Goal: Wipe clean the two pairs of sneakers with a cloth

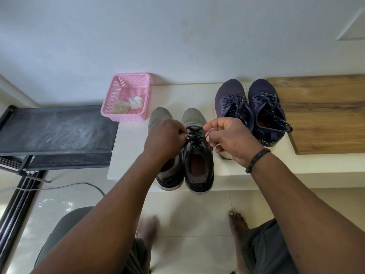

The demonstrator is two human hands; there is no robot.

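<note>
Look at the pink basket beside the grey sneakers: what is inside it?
Inside the pink basket lie two crumpled cloths, one beige, one whiter, against its near wall. Whatever lies under them is hidden.

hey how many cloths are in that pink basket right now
2. A beige cloth lies at the pink basket's front left; a white cloth sits just right of it, touching. None seems hidden beneath.
</note>
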